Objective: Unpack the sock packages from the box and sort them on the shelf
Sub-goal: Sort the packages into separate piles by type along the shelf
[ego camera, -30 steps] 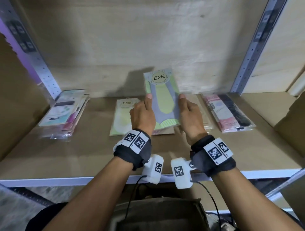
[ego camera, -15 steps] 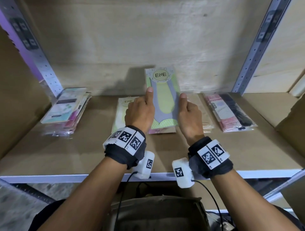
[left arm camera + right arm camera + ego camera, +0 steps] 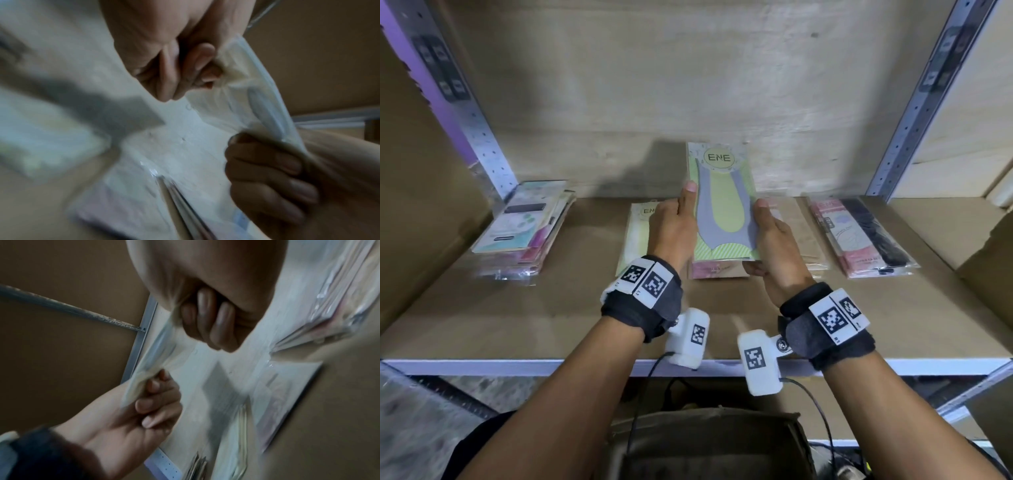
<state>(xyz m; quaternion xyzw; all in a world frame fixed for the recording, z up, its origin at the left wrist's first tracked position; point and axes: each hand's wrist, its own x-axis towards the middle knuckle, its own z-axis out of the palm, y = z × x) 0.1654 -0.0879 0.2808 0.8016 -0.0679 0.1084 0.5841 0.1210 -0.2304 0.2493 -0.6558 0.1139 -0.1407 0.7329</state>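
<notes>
1. The left hand (image 3: 671, 229) and the right hand (image 3: 774, 240) hold one sock package (image 3: 722, 205) between them – green and grey, with a round "ENE" label at its top. Each grip is closed on a long side of it, thumb on the face and fingers curled behind, as both wrist views show.
2. The package is held up over the middle of the shelf (image 3: 551, 325), its top tilted toward the back edge. Its lower end hangs over a pink-and-tan package (image 3: 717, 271); whether the two touch I cannot tell.
3. Sorted piles already lie there: a mixed stack (image 3: 524, 229) toward the left end, a pale yellow ENE package (image 3: 635, 236) just beside the left hand, a tan pile (image 3: 798, 226) behind the right hand, and a pink-and-black pile (image 3: 859, 236) toward the right end.
4. My guess is that it belongs on the yellow ENE package, the only one with the same label.
5. Risks from here:
   - The clear wrap looks slick, so an uneven release could let the package slide off its pile.
   - Set down where it hangs, it would land on the pink-and-tan package – a mis-sort.
   - Sweeping left, the left hand could nudge the yellow package askew.
</notes>
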